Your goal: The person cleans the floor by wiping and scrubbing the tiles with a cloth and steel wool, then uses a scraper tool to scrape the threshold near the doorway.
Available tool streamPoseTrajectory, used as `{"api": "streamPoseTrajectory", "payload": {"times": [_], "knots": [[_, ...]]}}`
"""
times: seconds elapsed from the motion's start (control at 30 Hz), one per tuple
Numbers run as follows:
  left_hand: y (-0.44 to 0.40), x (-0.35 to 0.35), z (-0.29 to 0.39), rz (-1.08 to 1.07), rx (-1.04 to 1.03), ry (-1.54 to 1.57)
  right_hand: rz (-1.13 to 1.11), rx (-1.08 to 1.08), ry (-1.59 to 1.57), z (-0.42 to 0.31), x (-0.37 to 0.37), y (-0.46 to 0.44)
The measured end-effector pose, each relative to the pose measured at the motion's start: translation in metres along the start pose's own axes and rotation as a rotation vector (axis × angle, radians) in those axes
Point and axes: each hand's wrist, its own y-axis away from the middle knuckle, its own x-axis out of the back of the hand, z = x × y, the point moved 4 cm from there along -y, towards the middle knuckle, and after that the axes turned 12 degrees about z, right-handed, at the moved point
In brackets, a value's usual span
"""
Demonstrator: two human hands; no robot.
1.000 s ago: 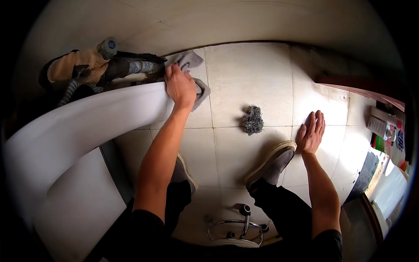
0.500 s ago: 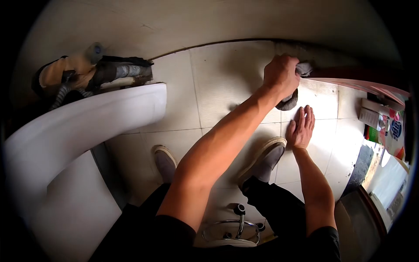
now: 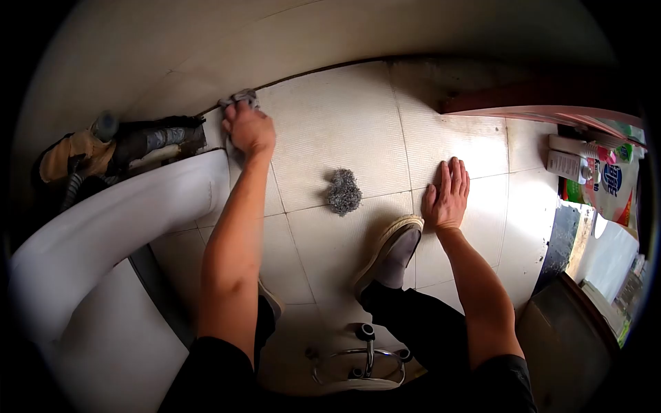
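1. A grey cloth (image 3: 241,98), bunched and crumpled, is pressed by the left hand (image 3: 249,131) against the far edge of the tiled floor (image 3: 330,124), toward its left end, where the floor is met by the wall (image 3: 344,31).
2. The cloth is clamped under the left hand's bent fingers, which are slightly blurred.
3. The right hand (image 3: 447,196) is laid palm down on the tiles, well apart from the left, its fingers stretched out and nothing held.
4. A steel-wool scourer (image 3: 343,193) is seen untouched on the floor between the two forearms, across a tile seam.
5. The right shoe (image 3: 392,255) is planted just beside the right thumb; the left shoe (image 3: 273,303) is partly hidden by the left arm.
6. The floor's left side is flanked by a white ceramic fixture (image 3: 138,206), with a grey-wrapped pipe (image 3: 162,140) set behind it.
7. Near the floor's far right corner, a maroon panel (image 3: 523,103) is seen; packages (image 3: 614,179) are stacked beyond the right edge.
8. A chrome stool base (image 3: 368,356) is shown at the near edge, below the person's legs.
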Motion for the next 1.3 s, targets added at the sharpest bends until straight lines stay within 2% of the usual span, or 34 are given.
{"api": "streamPoseTrajectory", "payload": {"times": [0.07,0.1,0.17,0.23,0.3,0.37,0.4,0.43,0.47,0.53,0.57,0.6,0.63,0.7,0.73,0.77,0.8,0.87,0.93,1.0,1.03,1.07,1.1,1.13,1.17,1.23,1.27,1.3], "knots": [[0.014,-0.005,0.066,0.024,-0.192,0.244,-0.004,0.004,0.009,-0.003,-0.001,-0.002],[0.031,0.01,0.11,-0.159,-0.181,0.347,-0.005,0.004,0.002,-0.004,-0.002,-0.002],[0.079,0.014,0.186,-0.439,-0.311,0.572,-0.008,0.014,-0.003,-0.003,-0.002,-0.001],[0.1,0.048,0.246,-0.703,-0.077,0.863,0.011,0.033,-0.013,-0.002,-0.002,-0.004],[0.109,0.079,0.274,-0.745,0.051,1.107,-0.037,-0.009,0.042,0.01,-0.014,0.011],[0.108,0.117,0.263,-0.656,0.107,1.186,-0.093,-0.065,0.054,0.014,-0.016,0.016],[0.097,0.133,0.244,-0.628,0.052,1.175,-0.082,-0.04,0.058,0.016,-0.018,0.018],[0.089,0.136,0.217,-0.835,0.227,1.226,-0.099,-0.056,0.044,0.017,-0.018,0.018],[0.08,0.133,0.177,-0.855,0.27,1.133,-0.038,-0.012,0.007,0.007,-0.006,0.007],[0.039,0.131,0.087,-0.721,0.238,1.24,0.005,0.007,-0.021,-0.002,0.001,-0.001],[0.02,0.152,0.059,-0.62,0.564,1.271,0.017,0.009,-0.02,-0.002,0.001,-0.003],[0.001,0.141,0.016,-0.526,0.448,1.017,0.017,0.013,-0.009,-0.002,0.001,-0.002],[-0.019,0.121,-0.022,-0.414,0.274,0.87,0.025,0.021,0.0,-0.001,-0.001,-0.004],[-0.039,0.082,-0.078,-0.128,-0.085,0.369,0.023,0.017,-0.01,-0.001,-0.001,-0.001],[-0.029,0.058,-0.083,-0.068,-0.082,0.315,0.025,0.02,-0.01,0.0,-0.002,0.001],[-0.018,0.034,-0.082,-0.006,-0.08,0.262,0.03,0.022,-0.01,0.0,-0.002,0.001],[0.001,0.001,-0.068,-0.038,-0.111,0.347,0.029,0.022,-0.007,-0.001,-0.003,0.0],[0.025,-0.001,-0.001,0.024,-0.103,0.275,0.031,0.02,-0.014,-0.002,0.0,-0.001],[0.031,0.012,0.082,-0.191,-0.077,0.503,0.03,0.019,-0.004,0.0,0.0,-0.001],[0.081,0.023,0.168,-0.458,-0.213,0.655,0.01,0.015,0.005,-0.002,0.0,-0.001],[0.102,0.032,0.205,-0.593,-0.211,0.75,0.032,0.036,-0.008,-0.001,0.0,0.0],[0.123,0.034,0.236,-0.905,0.029,0.878,0.025,0.033,0.001,0.0,0.001,0.002],[0.149,0.036,0.257,-0.822,0.314,1.084,0.018,0.03,0.008,0.001,0.0,0.002],[0.152,0.049,0.267,-0.625,0.229,1.123,0.034,0.076,0.02,0.004,-0.004,0.004],[0.151,0.069,0.274,-0.434,0.149,1.157,-0.279,-0.297,-0.021,0.024,-0.023,0.022],[0.135,0.1,0.254,-0.764,0.314,1.264,-0.172,-0.068,0.112,0.024,-0.024,0.021],[0.12,0.122,0.231,-0.682,0.284,1.314,-0.169,-0.073,0.113,0.024,-0.022,0.02],[0.103,0.142,0.2,-0.781,0.377,1.39,-0.06,-0.017,0.059,0.015,-0.014,0.011]]}}
